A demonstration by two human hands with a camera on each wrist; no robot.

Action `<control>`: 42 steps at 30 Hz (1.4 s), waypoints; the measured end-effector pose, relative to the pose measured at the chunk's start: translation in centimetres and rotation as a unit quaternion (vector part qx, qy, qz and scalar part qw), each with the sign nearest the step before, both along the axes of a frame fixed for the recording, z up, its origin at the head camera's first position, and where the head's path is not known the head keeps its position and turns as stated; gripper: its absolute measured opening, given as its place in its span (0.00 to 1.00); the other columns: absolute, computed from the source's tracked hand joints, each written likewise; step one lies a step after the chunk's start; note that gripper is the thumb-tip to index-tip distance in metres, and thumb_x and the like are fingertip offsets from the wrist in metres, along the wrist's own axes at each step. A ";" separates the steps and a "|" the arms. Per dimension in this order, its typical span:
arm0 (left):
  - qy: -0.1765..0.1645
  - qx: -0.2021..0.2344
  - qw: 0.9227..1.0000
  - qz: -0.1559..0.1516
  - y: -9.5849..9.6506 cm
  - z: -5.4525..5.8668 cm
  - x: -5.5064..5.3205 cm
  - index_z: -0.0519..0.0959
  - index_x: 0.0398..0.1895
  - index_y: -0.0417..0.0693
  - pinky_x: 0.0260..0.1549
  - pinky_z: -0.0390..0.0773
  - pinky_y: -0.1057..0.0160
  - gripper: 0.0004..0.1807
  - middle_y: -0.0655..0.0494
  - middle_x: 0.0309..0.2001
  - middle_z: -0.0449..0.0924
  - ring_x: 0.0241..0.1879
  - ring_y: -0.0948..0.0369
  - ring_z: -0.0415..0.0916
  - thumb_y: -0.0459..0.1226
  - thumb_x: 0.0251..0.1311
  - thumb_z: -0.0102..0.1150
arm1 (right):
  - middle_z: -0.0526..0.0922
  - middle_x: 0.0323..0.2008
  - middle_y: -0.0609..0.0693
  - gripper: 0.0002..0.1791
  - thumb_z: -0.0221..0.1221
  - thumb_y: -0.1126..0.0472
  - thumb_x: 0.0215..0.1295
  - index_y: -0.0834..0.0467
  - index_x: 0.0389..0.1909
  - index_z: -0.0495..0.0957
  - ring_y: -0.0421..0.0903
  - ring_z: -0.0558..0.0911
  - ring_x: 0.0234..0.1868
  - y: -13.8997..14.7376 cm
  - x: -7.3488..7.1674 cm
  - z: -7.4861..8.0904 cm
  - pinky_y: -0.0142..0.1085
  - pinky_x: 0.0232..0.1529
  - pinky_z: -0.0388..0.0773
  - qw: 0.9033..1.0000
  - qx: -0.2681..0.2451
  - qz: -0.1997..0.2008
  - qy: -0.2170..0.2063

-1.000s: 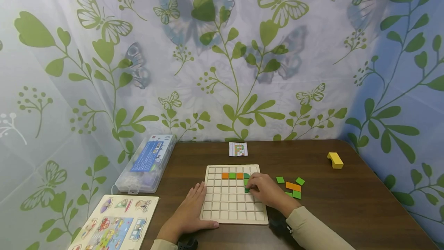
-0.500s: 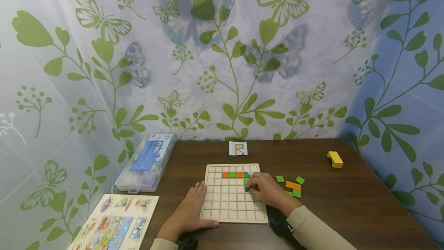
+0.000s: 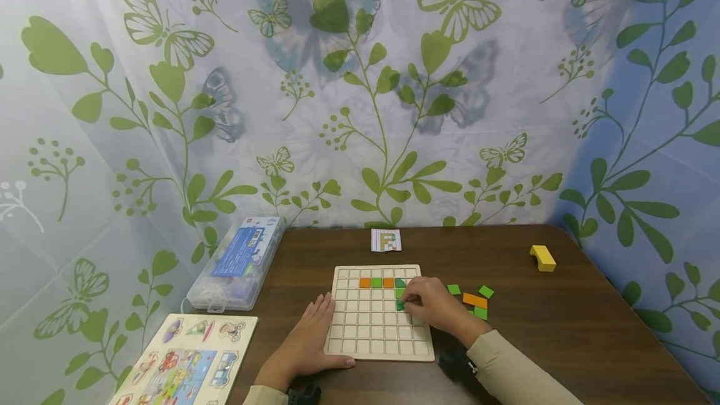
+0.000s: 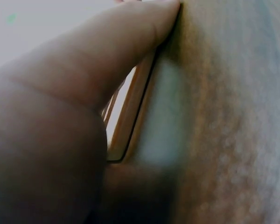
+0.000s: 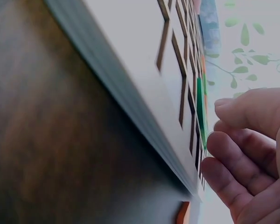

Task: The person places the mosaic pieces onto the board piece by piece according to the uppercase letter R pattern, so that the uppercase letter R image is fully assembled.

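Observation:
In the head view, a pale wooden grid board point(image 3: 377, 333) lies on the table. My left hand point(image 3: 309, 336) rests along its left edge, fingers straight and thumb at the near edge. The left wrist view shows the thumb point(image 4: 126, 37) along the board's side. My right hand point(image 3: 433, 305) has bent fingers at the board's right part, gripping a dark green tile point(image 3: 400, 305) with rounded edge at the fingertips. Above it sit a light green tile point(image 3: 400, 293) and another dark green tile point(image 3: 400, 282). Orange point(image 3: 365, 283) and green point(image 3: 376, 283) tiles continue that row leftward.
Loose green point(image 3: 486, 292) and orange tiles point(image 3: 475, 300) lie right of the board. A small pattern card point(image 3: 385, 240) lies behind it, and a yellow arch block point(image 3: 543, 258) farther right. A plastic box point(image 3: 236, 264) and a picture puzzle point(image 3: 185, 355) stand at left.
My right hand stays at the dark green tile, its fingers shifting only slightly. The left hand keeps its place on the board.

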State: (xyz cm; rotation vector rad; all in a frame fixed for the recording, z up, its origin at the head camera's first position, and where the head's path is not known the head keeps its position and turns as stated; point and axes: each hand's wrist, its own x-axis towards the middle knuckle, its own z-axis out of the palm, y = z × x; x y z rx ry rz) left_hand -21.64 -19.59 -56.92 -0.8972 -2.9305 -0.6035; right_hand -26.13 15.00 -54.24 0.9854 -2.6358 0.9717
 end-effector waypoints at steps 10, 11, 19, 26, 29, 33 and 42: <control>-0.005 0.001 1.000 0.001 0.0 0.1 0.0 0.54 0.81 0.27 0.76 0.49 0.41 0.73 0.32 0.80 0.51 0.80 0.39 0.46 0.77 0.51 0.63 | 0.84 0.39 0.47 0.07 0.72 0.71 0.63 0.59 0.39 0.89 0.41 0.83 0.36 1.6 -0.8 0.3 0.37 0.37 0.86 0.999 -0.006 -0.001 0.033; -0.005 0.003 1.000 0.000 0.0 0.2 0.0 0.54 0.81 0.27 0.76 0.50 0.40 0.73 0.32 0.80 0.51 0.80 0.39 0.46 0.77 0.51 0.64 | 0.84 0.39 0.47 0.07 0.72 0.71 0.63 0.59 0.39 0.89 0.42 0.83 0.36 1.9 -0.9 0.5 0.38 0.37 0.86 0.999 -0.003 -0.007 0.032; -0.012 -0.001 1.000 0.005 0.1 0.1 0.0 0.53 0.81 0.28 0.77 0.48 0.42 0.74 0.34 0.81 0.50 0.81 0.40 0.45 0.78 0.50 0.63 | 0.84 0.42 0.45 0.07 0.72 0.69 0.65 0.59 0.43 0.89 0.46 0.85 0.41 4.9 -1.1 1.4 0.44 0.43 0.87 0.998 0.013 -0.056 0.003; -0.008 0.005 1.000 0.004 0.1 0.2 0.1 0.54 0.81 0.28 0.77 0.49 0.41 0.73 0.33 0.81 0.51 0.80 0.40 0.45 0.77 0.51 0.63 | 0.85 0.43 0.44 0.09 0.73 0.67 0.65 0.58 0.45 0.88 0.46 0.85 0.43 7.6 -1.2 2.1 0.47 0.46 0.86 0.996 0.027 -0.090 -0.007; -0.003 0.006 1.000 0.003 0.1 0.1 0.1 0.54 0.81 0.27 0.76 0.49 0.41 0.73 0.33 0.80 0.51 0.80 0.39 0.46 0.77 0.51 0.63 | 0.85 0.43 0.44 0.09 0.73 0.66 0.65 0.59 0.45 0.88 0.48 0.85 0.44 8.7 -1.1 2.5 0.49 0.46 0.86 0.994 0.037 -0.100 -0.008; -0.009 0.004 1.000 0.005 0.1 0.1 0.1 0.54 0.81 0.28 0.77 0.49 0.41 0.73 0.33 0.81 0.51 0.80 0.40 0.45 0.78 0.51 0.63 | 0.85 0.42 0.44 0.09 0.74 0.66 0.64 0.59 0.45 0.88 0.49 0.84 0.44 10.0 -1.1 2.7 0.51 0.46 0.86 0.993 0.049 -0.107 -0.005; -0.003 0.005 1.000 -0.002 0.0 0.2 0.1 0.54 0.80 0.26 0.77 0.49 0.41 0.73 0.32 0.80 0.51 0.80 0.39 0.46 0.77 0.51 0.64 | 0.87 0.45 0.49 0.13 0.75 0.62 0.63 0.59 0.47 0.88 0.53 0.85 0.46 12.6 -0.8 2.5 0.57 0.50 0.84 0.992 0.054 -0.109 -0.030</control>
